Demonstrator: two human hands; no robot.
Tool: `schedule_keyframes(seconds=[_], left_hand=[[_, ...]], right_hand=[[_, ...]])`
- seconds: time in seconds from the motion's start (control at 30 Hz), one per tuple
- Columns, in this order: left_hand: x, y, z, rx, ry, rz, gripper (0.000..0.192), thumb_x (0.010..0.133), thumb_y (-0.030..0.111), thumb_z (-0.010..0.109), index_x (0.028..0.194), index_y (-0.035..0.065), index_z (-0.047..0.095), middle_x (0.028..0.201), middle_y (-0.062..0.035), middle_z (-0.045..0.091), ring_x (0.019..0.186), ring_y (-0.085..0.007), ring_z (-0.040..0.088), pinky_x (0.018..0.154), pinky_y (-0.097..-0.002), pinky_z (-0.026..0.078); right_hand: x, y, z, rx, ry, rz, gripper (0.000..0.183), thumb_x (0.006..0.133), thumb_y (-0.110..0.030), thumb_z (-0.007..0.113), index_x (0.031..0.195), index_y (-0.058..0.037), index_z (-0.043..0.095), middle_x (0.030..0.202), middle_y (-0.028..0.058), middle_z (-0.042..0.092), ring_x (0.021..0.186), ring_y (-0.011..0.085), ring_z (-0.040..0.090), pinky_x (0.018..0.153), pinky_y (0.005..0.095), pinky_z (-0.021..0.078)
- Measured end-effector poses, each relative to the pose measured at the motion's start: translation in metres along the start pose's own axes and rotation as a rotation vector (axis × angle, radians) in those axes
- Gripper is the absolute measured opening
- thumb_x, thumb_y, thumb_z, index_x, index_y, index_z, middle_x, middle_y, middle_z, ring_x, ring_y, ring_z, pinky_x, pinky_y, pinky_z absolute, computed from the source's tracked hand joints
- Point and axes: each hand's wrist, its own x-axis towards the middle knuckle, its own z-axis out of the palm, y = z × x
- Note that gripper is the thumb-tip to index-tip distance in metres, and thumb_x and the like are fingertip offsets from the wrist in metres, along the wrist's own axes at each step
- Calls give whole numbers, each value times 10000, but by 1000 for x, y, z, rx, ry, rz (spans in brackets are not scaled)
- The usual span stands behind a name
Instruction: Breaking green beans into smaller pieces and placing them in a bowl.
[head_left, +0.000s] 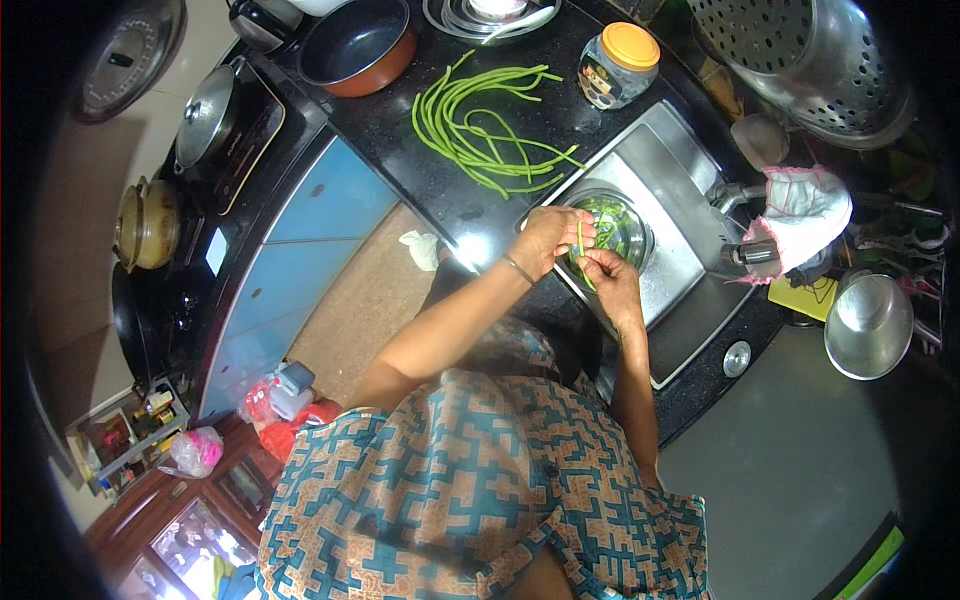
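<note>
Over a round metal bowl (646, 234) at the near left edge of the sink, my left hand (550, 236) and my right hand (611, 281) hold a short length of green long bean (581, 238) between them. A bangle is on the left wrist. Cut or broken green bean pieces (611, 217) lie in the bowl beneath my fingers. On the black countertop beyond my hands rests a loose bundle of whole long beans (450, 127), curved and partly overlapping, its nearest ends by the sink's rim.
The steel sink (675, 262) has a cloth-wrapped faucet (795, 217) on its right. An orange-lidded jar (619, 67), a brown pan (375, 71) and stacked steel plates (450, 19) stand at the back. A perforated steel vessel (840, 82) hangs upper right. A lidded pot (206, 116) sits at left.
</note>
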Motion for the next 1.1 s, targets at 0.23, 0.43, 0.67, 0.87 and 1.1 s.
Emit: schedule_keyframes(seconds=[0.23,0.43,0.67,0.87,1.1], left_hand=[[-6,-10,14,84,13,271,166,894,207,603,934,71,690,836,-30,702,754,-93,623,687,-239,408],[-12,-25,15,33,-83,330,156,919,170,590,929,52,691,847,-36,685,772,-93,609,677,-231,449],[-6,-32,15,-69,-122,336,161,948,131,556,932,31,681,842,-49,658,753,-99,600,662,-214,494],[-13,-33,6,118,-162,305,99,904,99,608,907,23,672,735,-7,615,664,-75,558,601,-202,457],[7,-62,5,515,-126,267,76,859,81,670,886,10,673,714,10,605,609,-56,510,577,-215,436]], right_hand=[[4,15,6,356,11,186,141,879,-129,667,958,-14,689,822,-11,654,629,58,494,590,226,424],[2,20,9,833,69,292,89,894,-91,629,956,-45,673,765,-28,620,574,10,439,498,148,359],[12,18,15,1222,207,455,80,885,-42,609,960,-27,631,822,10,609,575,27,476,466,139,377],[22,36,-23,1314,293,375,122,909,-73,603,998,10,600,845,25,596,605,49,504,501,144,427],[18,32,-29,1317,265,304,153,929,-124,598,1021,-2,609,780,12,593,626,81,524,543,203,432]])
